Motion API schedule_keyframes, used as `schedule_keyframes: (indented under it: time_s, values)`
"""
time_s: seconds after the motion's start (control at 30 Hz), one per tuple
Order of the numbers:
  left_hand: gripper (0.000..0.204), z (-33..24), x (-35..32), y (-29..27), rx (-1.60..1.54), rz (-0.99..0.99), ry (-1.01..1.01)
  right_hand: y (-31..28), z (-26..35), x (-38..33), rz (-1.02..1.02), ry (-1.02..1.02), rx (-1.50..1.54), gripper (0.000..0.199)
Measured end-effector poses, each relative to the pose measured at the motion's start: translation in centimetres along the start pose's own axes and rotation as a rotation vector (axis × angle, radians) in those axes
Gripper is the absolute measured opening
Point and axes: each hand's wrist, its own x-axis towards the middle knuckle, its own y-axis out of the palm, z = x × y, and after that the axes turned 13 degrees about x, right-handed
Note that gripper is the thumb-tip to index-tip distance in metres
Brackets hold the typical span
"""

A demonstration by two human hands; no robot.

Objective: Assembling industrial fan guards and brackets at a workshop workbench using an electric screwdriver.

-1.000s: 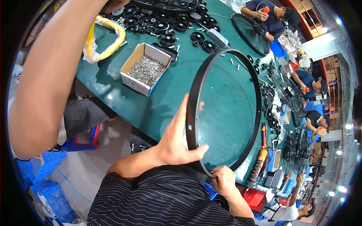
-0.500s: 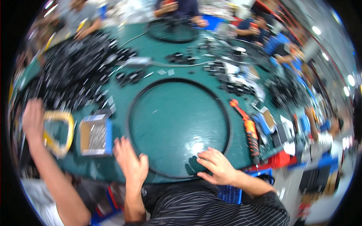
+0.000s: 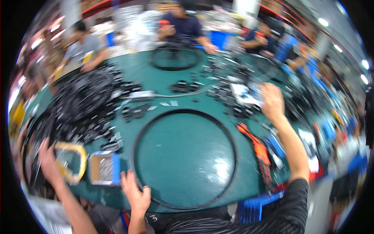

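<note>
A large black wheel rim (image 3: 233, 156) lies flat on the green table (image 3: 183, 156) in front of me. My left hand (image 3: 134, 193) rests on its near-left edge, with the thumb inside the hoop and the fingers outside it. My right hand (image 3: 272, 102) is stretched far out to the right, over a scatter of small black parts (image 3: 237, 109) beyond the rim. The picture is blurred, so I cannot make out that hand's fingers or whether it holds anything.
An orange power driver (image 3: 258, 153) lies right of the rim. A cardboard box of small metal pieces (image 3: 103, 169) and a yellow ring (image 3: 74, 160) sit to the left, where another person's hand (image 3: 46, 156) reaches. Black parts (image 3: 82, 105) are heaped at the far left. People work across the table by a second rim (image 3: 175, 58).
My right hand has left the rim's near edge and reached far out to the right. The left hand has shifted right onto the rim's near-left edge. My head has turned.
</note>
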Motion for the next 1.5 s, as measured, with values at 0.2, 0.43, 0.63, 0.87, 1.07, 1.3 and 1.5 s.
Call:
schedule_keyframes:
  time_s: [0.2, 0.43, 0.63, 0.87, 1.07, 1.3, 1.5]
  values:
    - [0.080, -0.7, 0.8, 0.8, -0.025, 0.046, 0.062, 6.3, -2.8, 6.5, 0.150, -0.056, -0.130, 0.054]
    - [0.074, -0.6, -0.3, -0.2, -0.080, -0.018, -0.024, 16.4, -5.5, 9.1, 0.172, -0.202, -0.014, 0.042]
    - [0.074, -1.7, 0.7, 0.5, -0.067, 0.020, -0.016, 22.0, -10.4, 7.5, 0.246, -0.050, -0.010, 0.023]
    - [0.074, -1.8, 0.2, -0.3, -0.074, 0.034, -0.048, 24.0, -14.5, 7.7, 0.043, 0.013, 0.188, 0.034]
    - [0.071, -1.4, 0.1, -0.3, -0.072, 0.019, 0.023, 18.9, -14.7, 7.8, -0.166, 0.120, 0.290, 0.055]
    - [0.069, -1.9, 0.6, -0.2, -0.078, -0.098, -0.022, -2.8, -5.0, 11.6, -0.489, 0.196, 0.395, 0.035]
    - [0.068, -4.9, 4.6, -1.3, -0.409, -0.128, 0.177, -16.9, -3.5, 4.6, -0.774, 0.557, 1.261, 0.033]
